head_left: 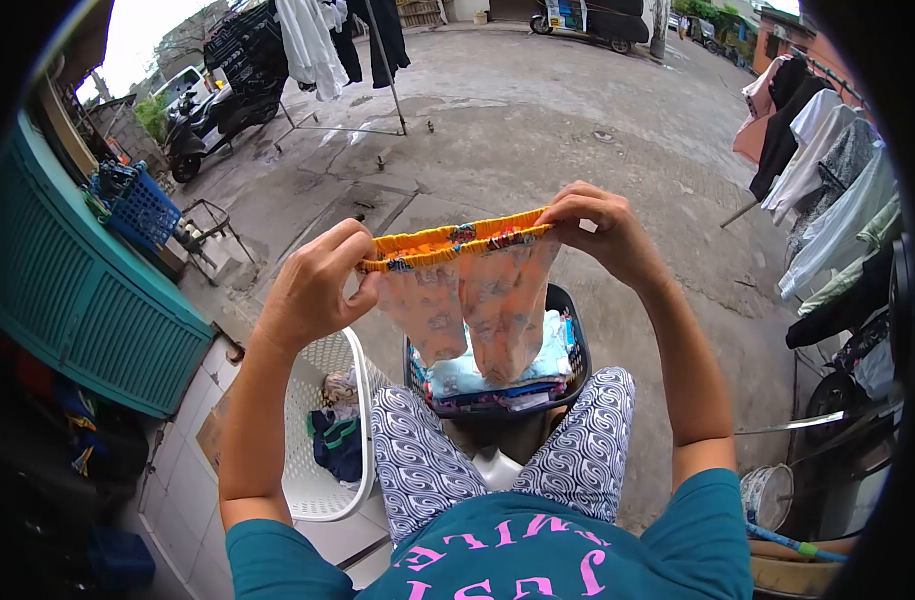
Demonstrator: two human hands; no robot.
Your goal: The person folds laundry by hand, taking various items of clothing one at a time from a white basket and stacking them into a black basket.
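Observation:
A pair of orange patterned shorts (502, 300) hangs stretched out by its elastic waistband in front of me. My left hand (327, 270) pinches one end of the waistband, and my right hand (602, 230) pinches the other end. The legs of the shorts dangle over a dark basket (580, 375) between my knees. Inside that basket lies a stack of folded clothes (537, 370), light blue on top. A white laundry basket (355, 350) stands by my left leg with a few loose clothes (337, 440) in it.
Laundry hangs on a rack (397, 90) ahead and on a line of clothes (827, 150) to the right. A blue basket (147, 210) sits left, near teal shutters (97, 280). A scooter (212, 125) is parked beyond. At lower right is a white bucket (767, 497).

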